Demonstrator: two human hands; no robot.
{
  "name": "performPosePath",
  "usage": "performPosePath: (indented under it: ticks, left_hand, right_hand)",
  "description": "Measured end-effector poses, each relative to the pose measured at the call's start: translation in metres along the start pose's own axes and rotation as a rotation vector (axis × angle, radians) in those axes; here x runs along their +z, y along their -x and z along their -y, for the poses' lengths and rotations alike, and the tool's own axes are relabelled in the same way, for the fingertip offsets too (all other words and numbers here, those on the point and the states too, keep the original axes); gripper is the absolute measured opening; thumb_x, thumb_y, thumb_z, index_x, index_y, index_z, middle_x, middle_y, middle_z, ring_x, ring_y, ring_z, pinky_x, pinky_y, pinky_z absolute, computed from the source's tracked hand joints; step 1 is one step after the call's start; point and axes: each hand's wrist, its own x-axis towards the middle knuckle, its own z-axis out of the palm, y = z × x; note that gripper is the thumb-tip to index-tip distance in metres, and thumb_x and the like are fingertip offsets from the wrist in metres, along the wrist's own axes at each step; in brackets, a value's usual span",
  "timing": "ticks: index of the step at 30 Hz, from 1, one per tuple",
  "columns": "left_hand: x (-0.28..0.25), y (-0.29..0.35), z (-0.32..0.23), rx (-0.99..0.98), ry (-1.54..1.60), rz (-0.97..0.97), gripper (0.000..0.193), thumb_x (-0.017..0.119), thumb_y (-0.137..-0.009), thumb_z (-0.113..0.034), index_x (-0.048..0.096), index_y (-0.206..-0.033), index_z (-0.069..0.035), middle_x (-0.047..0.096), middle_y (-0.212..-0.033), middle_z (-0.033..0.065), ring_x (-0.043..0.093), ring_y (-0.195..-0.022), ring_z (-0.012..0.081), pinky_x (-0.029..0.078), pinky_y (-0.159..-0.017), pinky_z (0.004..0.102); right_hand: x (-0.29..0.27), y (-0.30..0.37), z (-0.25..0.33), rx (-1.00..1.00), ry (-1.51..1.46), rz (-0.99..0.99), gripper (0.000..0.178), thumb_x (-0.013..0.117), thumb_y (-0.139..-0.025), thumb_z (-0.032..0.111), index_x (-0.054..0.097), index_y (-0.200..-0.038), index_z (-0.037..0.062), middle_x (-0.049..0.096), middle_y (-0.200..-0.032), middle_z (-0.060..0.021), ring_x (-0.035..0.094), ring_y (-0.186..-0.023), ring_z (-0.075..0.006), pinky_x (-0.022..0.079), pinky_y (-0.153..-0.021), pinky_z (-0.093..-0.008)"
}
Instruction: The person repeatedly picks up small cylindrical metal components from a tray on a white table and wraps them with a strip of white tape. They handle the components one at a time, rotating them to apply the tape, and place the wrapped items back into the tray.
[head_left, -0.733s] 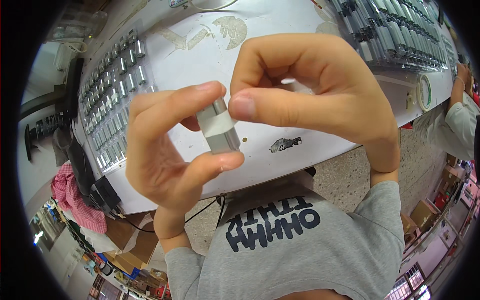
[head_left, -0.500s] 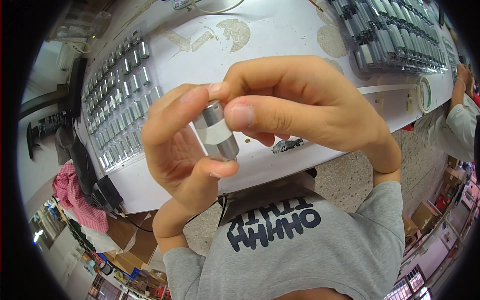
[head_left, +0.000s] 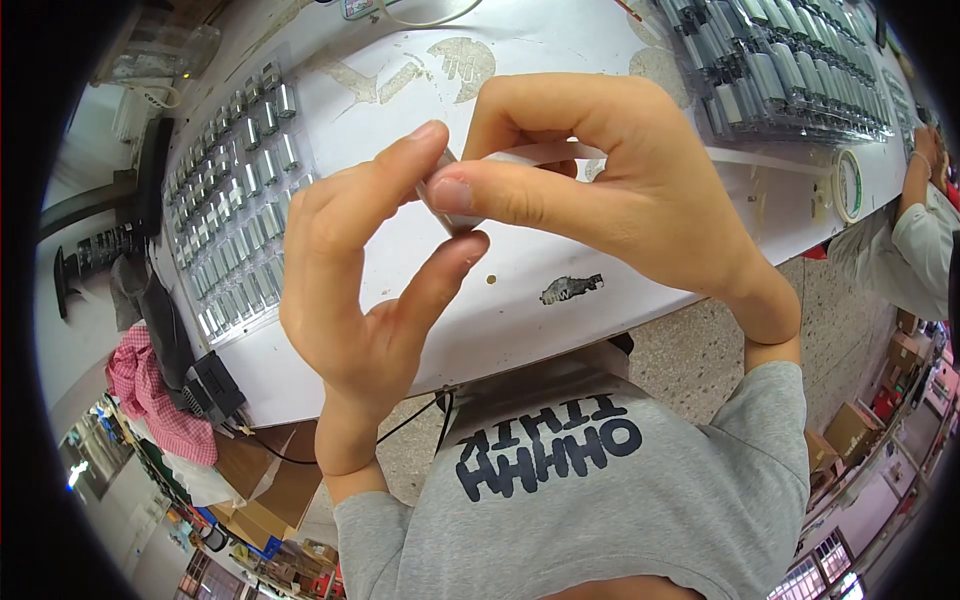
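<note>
A small silvery metal cylinder (head_left: pixel 462 222), mostly hidden by fingers, is tilted in the air above the table. My left hand (head_left: pixel 350 290) pinches its ends between the fingertips and the thumb. My right hand (head_left: pixel 620 180) is closed at the cylinder's side, its thumb pressed against the metal. A narrow strip of white tape (head_left: pixel 770 160) stretches from a tape roll (head_left: pixel 848 186) on the right, passes behind my right hand, and shows again between thumb and forefinger, close to the cylinder. How the tape lies on the metal is hidden.
A clear plastic tray (head_left: pixel 225 330) of similar cylinders lies at the left of the white table (head_left: pixel 470 350). Stacked trays (head_left: pixel 800 135) of cylinders stand at the far right. A dark patch (head_left: pixel 572 289) marks the near tabletop. Another person's arm (head_left: pixel 920 165) shows at the right edge.
The cylinder has been turned and tilted, so its white band no longer shows. My right hand has shifted slightly up and left, and the tape strip now shows between its fingers.
</note>
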Motion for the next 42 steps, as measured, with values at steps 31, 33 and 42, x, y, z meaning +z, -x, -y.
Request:
performPosePath:
  ticks: [31,33,42]
  left_hand:
    - [0.011,0.006,-0.006,-0.171,0.309,-0.154,0.049,0.049,-0.087,-0.022,0.033,-0.122,0.009,0.044,-0.121,0.0223,0.054,-0.099,0.0229,0.045,-0.079,0.0296]
    - [0.016,0.005,-0.004,-0.154,0.32,-0.162,0.048,0.047,-0.088,-0.02,0.031,-0.122,0.01,0.041,-0.124,0.0225,0.053,-0.101,0.024,0.045,-0.081,0.0305]
    - [0.014,0.006,-0.004,-0.19,0.375,-0.069,0.051,0.049,-0.087,-0.023,0.03,-0.122,0.01,0.038,-0.126,0.0215,0.051,-0.105,0.0244,0.042,-0.087,0.0303]
  right_hand:
    - [-0.005,-0.001,0.001,-0.129,-0.04,-0.053,0.013,0.062,-0.076,0.009,0.053,-0.07,0.0014,0.045,-0.061,0.0032,0.036,-0.053,-0.0018,0.027,-0.047,-0.018]
    - [-0.002,-0.002,-0.001,-0.142,-0.011,-0.089,0.015,0.061,-0.076,0.012,0.053,-0.071,0.0009,0.046,-0.059,-0.0009,0.039,-0.052,-0.0069,0.03,-0.047,-0.0211]
    - [-0.003,0.001,0.003,-0.101,0.011,0.006,0.009,0.057,-0.076,0.007,0.052,-0.074,0.0,0.05,-0.063,-0.0028,0.042,-0.054,-0.0083,0.032,-0.048,-0.0213]
